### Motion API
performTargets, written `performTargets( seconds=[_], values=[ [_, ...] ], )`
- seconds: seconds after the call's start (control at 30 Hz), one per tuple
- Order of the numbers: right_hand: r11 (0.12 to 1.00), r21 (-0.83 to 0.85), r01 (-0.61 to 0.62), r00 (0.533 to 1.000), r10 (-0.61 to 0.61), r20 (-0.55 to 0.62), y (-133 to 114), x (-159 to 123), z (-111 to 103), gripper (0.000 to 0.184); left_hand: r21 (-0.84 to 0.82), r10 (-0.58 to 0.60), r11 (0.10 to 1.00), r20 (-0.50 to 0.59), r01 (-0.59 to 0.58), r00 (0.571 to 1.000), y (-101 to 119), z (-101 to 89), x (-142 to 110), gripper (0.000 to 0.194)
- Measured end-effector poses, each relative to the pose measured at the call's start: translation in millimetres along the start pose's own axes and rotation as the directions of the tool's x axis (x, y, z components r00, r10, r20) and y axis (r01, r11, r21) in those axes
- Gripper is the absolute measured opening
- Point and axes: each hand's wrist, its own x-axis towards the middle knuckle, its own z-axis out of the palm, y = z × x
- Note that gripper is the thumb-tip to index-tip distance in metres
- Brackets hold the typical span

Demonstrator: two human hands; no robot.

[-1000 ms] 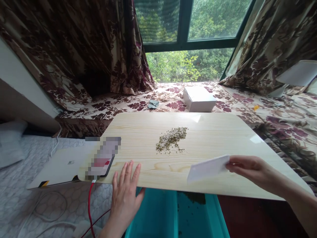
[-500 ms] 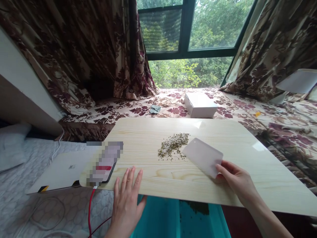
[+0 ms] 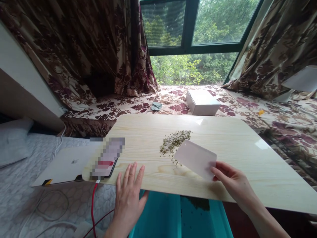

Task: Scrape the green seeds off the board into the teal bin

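grains (image 3: 170, 142) could scatter if the card (image 3: 195, 159), pinched by the right hand (image 3: 230, 180) at their four o'clock, flicks. left hand (image 3: 130, 196) at seven, fingers apart.

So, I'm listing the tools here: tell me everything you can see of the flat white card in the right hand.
The card looks like thin, smooth, slightly translucent plastic: a whitish, four-sided sheet with a small pale dot, perhaps a hole, near its far corner. The right hand pinches its near right end, slanting it over the tabletop. Its left end is by the scattered grains; whether it touches them is unclear.
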Motion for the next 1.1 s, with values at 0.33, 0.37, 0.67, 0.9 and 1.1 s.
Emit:
performTargets(
  seconds=[0.33,0.37,0.67,0.9,1.1],
  values=[
    [0.994,0.068,-0.081,0.995,0.085,-0.058,-5,-9,-20,0.033,-0.011,0.001,1.0,0.014,-0.001,1.0,1,-4.9,1,0.067],
    [0.994,0.073,-0.081,0.994,0.086,-0.065,-5,-9,-21,0.033,-0.013,-0.004,1.0,0.015,0.005,1.0,1,-5.3,1,0.067],
    [0.992,0.102,-0.067,0.996,0.072,-0.051,-10,-12,-20,0.034,-0.02,-0.015,1.0,0.019,0.015,1.0,2,-5.6,1,0.065],
    [0.993,0.104,-0.048,0.998,0.051,-0.027,-19,-5,-12,0.028,0.01,-0.008,1.0,0.033,0.008,0.999,3,-6.8,2,0.062],
    [0.996,0.071,-0.048,0.999,0.048,0.008,-15,-4,-18,0.025,0.011,-0.008,1.0,0.027,0.008,1.0,4,-7.6,2,0.062]
  ],
)
